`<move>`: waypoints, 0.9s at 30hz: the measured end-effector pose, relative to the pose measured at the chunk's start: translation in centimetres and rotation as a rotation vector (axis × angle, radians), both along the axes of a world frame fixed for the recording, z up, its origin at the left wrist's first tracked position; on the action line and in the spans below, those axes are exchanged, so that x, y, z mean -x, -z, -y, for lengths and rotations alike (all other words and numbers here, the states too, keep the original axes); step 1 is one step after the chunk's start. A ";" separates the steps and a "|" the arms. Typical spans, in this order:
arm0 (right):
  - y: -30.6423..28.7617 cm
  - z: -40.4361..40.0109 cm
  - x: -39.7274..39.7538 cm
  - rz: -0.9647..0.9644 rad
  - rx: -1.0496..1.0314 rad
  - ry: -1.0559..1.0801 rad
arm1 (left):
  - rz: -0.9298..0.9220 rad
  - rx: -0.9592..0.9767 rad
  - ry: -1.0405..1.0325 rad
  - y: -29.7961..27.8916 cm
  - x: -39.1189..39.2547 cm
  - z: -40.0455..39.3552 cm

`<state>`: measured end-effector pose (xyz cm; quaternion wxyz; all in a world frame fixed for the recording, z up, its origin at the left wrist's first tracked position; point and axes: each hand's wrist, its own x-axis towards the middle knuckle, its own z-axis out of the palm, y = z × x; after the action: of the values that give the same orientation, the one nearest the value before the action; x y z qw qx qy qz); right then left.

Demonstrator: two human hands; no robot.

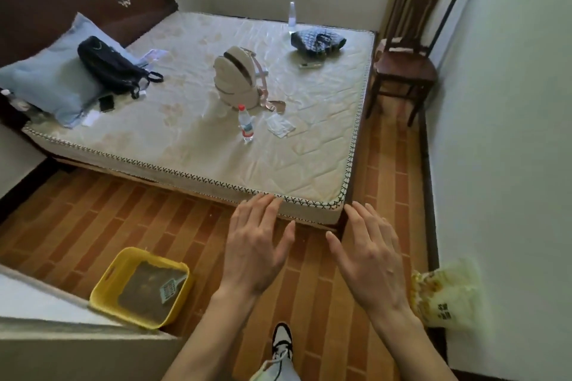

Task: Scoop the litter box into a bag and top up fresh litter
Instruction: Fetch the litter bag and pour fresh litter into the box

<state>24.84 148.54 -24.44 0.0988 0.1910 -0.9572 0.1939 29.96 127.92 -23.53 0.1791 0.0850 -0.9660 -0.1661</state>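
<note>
Yellow litter box (scoop diagonal)

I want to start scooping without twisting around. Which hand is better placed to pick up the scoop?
Left, probably. The left hand is nearer the yellow litter box, where the scoop lies. The right hand is over by the yellow bag. Both are empty.
</note>
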 end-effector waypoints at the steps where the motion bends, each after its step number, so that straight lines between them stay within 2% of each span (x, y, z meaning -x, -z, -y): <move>1: 0.1 0.1 0.8 0.005 -0.003 0.032 | -0.006 -0.008 0.027 0.0 1.5 0.3; 12: 0.1 -3.0 8.5 -0.017 0.015 0.460 | -0.006 -0.085 0.424 1.8 16.3 -3.8; 18: 1.2 -8.0 11.1 -0.002 0.050 0.670 | 0.012 -0.099 0.639 3.3 22.3 -10.3; 27: 6.6 -17.6 13.2 0.129 0.102 0.836 | 0.105 -0.158 0.807 7.6 28.9 -22.2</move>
<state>11.68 166.10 -31.09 0.1181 -0.2311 -0.9457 0.1958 1.01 150.08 -31.12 0.0430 -0.2789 -0.9138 -0.2920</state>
